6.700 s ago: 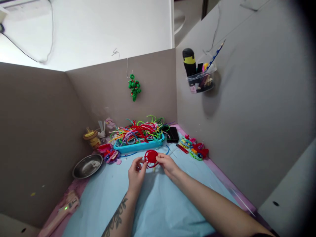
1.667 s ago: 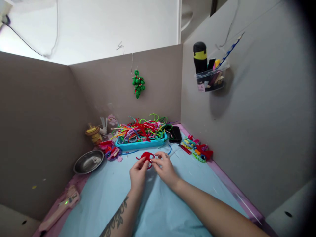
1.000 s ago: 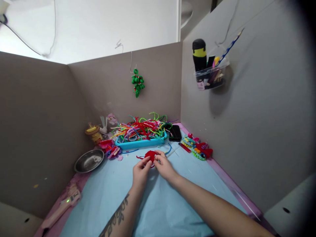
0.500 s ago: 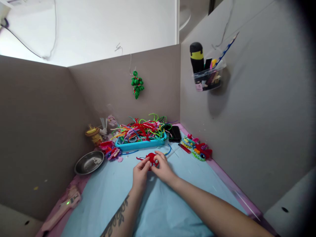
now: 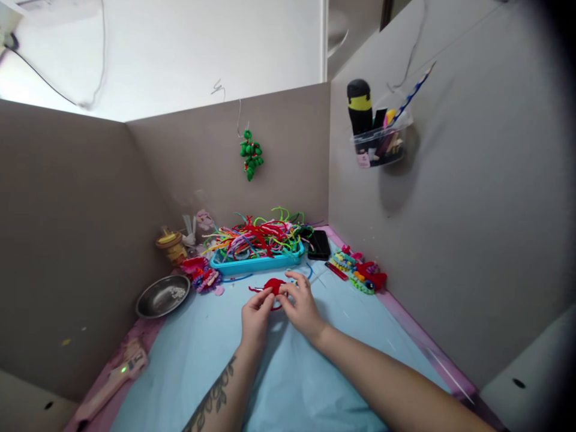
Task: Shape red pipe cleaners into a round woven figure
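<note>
Both hands meet over the middle of the blue-covered table [image 5: 216, 354], at a small red piece of fuzzy pipe cleaner [image 5: 273, 284]. My left hand [image 5: 255, 318] pinches its near side between thumb and fingers. On its right edge, the thumb and forefinger of my right hand [image 5: 303, 306] are closed, with the other fingers raised and curved. A red end sticks out to the left, beside a small shiny metal bit that I cannot make out. Part of the red piece is hidden behind the fingers.
Behind the hands stands a blue tray [image 5: 256, 264] heaped with coloured pipe cleaners. A metal bowl [image 5: 148, 306] and pink glue gun [image 5: 112, 384] lie left. A black phone [image 5: 319, 245], red tool [image 5: 336, 271] and colourful fuzzy pieces [image 5: 360, 273] lie right. Grey partitions surround the table.
My right hand has shifted slightly on the red piece, and its fingers have lifted and spread a little. The left hand stays nearly where it was.
</note>
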The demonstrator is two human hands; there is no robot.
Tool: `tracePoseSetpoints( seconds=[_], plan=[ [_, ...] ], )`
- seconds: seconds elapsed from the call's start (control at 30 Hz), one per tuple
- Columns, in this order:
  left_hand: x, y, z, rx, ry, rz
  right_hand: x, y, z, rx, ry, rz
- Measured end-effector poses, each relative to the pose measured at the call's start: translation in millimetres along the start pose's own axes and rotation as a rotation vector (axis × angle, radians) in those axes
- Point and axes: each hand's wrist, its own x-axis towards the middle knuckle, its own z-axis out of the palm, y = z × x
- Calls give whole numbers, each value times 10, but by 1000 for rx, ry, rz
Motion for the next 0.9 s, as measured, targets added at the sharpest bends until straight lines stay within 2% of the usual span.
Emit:
tracePoseSetpoints(
  seconds=[0.17,0.37,0.53,0.7,0.9],
  plan=[
    [1,-26,3,57,6,57,8,48,34,51,-41,12],
    [-8,-5,34,150,1,137,52,258,154,223,8,275],
    [-19,3,26,128,-17,115,71,337,190,269,-14,385],
    [-24,-2,20,94,-55,90,72,346,194,347,-17,355],
    [-6,-10,34,11,-31,64,68,243,146,275,33,298]
  ],
)
